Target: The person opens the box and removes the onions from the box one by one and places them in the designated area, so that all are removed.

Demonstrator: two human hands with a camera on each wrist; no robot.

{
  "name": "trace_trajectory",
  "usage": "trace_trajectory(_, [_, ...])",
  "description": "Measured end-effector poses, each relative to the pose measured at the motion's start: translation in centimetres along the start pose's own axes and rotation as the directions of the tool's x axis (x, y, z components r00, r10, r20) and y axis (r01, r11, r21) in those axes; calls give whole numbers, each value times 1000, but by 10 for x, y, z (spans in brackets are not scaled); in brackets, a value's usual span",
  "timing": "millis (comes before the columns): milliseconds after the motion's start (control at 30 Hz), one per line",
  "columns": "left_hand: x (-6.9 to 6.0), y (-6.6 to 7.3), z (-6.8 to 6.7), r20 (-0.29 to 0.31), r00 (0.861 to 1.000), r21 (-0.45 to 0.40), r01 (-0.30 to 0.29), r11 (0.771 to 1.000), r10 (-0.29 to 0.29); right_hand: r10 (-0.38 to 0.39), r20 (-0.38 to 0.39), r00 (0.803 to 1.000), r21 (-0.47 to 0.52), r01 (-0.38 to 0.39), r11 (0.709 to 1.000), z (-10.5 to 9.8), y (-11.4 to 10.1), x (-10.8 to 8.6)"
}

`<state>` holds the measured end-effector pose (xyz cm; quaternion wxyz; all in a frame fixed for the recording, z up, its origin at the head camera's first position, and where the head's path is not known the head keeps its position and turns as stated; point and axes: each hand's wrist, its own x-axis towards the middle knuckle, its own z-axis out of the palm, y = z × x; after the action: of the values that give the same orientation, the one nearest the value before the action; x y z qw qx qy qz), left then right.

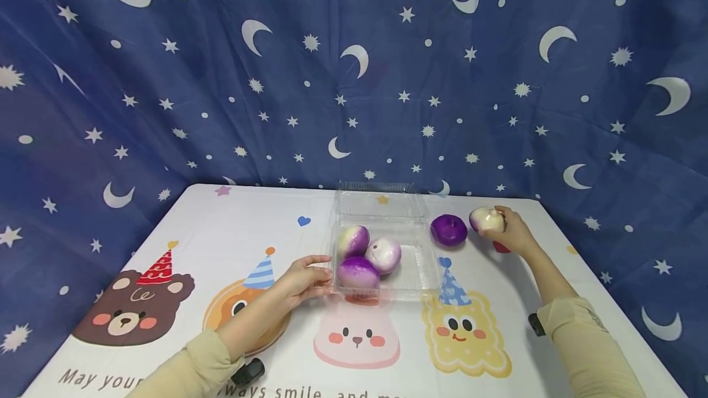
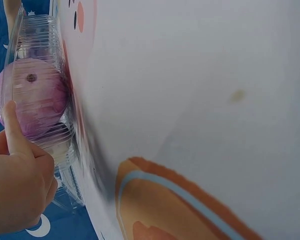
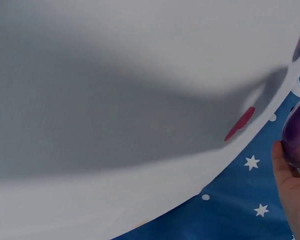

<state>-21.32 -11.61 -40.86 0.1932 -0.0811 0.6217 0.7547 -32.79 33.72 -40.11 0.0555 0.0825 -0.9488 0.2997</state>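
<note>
My left hand [image 1: 303,280] holds the left side of an open clear plastic box [image 1: 412,260]. In the left wrist view one finger [image 2: 14,130] of it lies along the box's ribbed wall. Inside, toward the left, three purple-and-white onions sit together: a pale one [image 1: 383,255], one at the back [image 1: 354,241] and a purple one [image 1: 358,273] in front. My right hand [image 1: 515,232] grips another onion [image 1: 488,220], pale side toward it, raised off the table; the right wrist view shows only part of this onion [image 3: 297,132]. A deep purple onion [image 1: 449,230] rests between box and right hand.
The box's clear lid [image 1: 380,202] is folded back toward the rear edge. A white cloth with cartoon prints covers the table [image 1: 265,214]. Behind it hangs a blue curtain [image 1: 376,140] with moons and stars.
</note>
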Motion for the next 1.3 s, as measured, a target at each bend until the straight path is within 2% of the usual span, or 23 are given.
trace_trajectory(167, [0, -1, -1, -2, 1000, -3, 0, 1000, 0, -2, 19, 1000, -37, 2, 999, 3, 5, -1])
trace_trajectory(567, [0, 2, 0, 4, 1000, 5, 0, 1000, 0, 0, 86, 996, -38, 4, 999, 6, 12, -4])
trace_trajectory(667, [1, 3, 1, -11, 1000, -2, 2, 1000, -2, -5, 96, 995, -40, 9, 999, 7, 11, -3])
trace_trajectory(1067, [1, -2, -1, -5, 1000, -14, 9, 1000, -9, 3, 144, 990, 10, -5, 1000, 9, 10, -7])
trace_trajectory(1300, [2, -2, 1, -9, 1000, -17, 8, 1000, -8, 38, 161, 986, 13, -40, 999, 5, 7, -7])
